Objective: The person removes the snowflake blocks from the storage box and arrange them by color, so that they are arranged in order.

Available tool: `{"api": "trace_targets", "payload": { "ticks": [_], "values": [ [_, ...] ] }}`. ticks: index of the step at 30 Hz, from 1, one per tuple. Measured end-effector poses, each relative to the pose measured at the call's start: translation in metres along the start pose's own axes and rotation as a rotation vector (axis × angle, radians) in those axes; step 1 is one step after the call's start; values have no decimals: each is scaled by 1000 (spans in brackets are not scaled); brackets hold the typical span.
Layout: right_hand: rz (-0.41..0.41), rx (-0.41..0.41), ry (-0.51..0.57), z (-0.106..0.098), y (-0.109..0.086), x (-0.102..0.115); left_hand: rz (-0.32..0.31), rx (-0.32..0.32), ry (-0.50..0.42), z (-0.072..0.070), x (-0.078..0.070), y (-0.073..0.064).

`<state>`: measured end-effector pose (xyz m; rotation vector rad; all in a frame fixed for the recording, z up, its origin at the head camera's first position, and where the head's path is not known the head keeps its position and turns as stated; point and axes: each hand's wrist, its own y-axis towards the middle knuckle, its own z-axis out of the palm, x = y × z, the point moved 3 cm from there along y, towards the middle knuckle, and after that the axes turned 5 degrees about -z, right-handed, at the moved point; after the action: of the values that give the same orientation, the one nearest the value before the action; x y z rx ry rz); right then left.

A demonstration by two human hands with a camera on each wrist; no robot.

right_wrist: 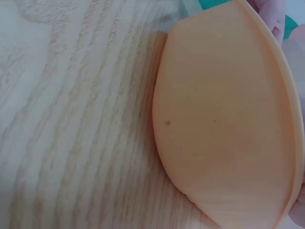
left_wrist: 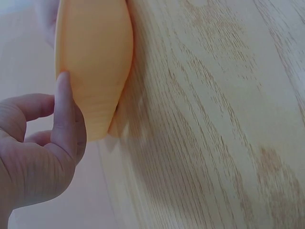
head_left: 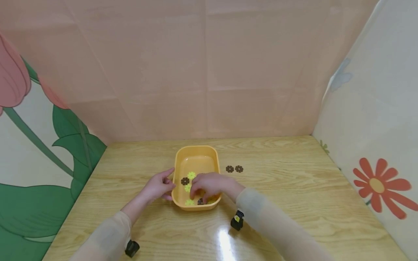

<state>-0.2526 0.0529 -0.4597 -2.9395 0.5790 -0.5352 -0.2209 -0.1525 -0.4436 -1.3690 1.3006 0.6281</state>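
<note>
Loosely, the left hand touches the tray rim; right hand inside, grip unclear, far end roomy.

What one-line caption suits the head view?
Left hand touches an orange tray, right hand inside among yellow flower pieces and brown ones; two brown pieces lie outside on the table.

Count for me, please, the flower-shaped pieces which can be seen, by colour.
Brown flower-shaped pieces: at least 4
Yellow flower-shaped pieces: at least 3
Total: at least 7; the right hand hides part of the tray.
</note>
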Motion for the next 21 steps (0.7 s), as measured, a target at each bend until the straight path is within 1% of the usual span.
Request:
{"api": "trace_targets", "payload": {
  "ticks": [3,8,11,16,21],
  "values": [
    [14,-20,-31,3,1,-2,0,2,-2,0,0,0],
    [26,-97,-101,3,3,-2,9,5,-7,0,-1,-1],
    [51,-126,-101,1,3,-2,15,7,-8,0,-1,-1],
    [85,-110,-55,2,2,-3,10,-3,-5,0,2,1],
    [83,-94,-71,3,2,-3,6,-11,-8,1,3,3]
  ]
}}
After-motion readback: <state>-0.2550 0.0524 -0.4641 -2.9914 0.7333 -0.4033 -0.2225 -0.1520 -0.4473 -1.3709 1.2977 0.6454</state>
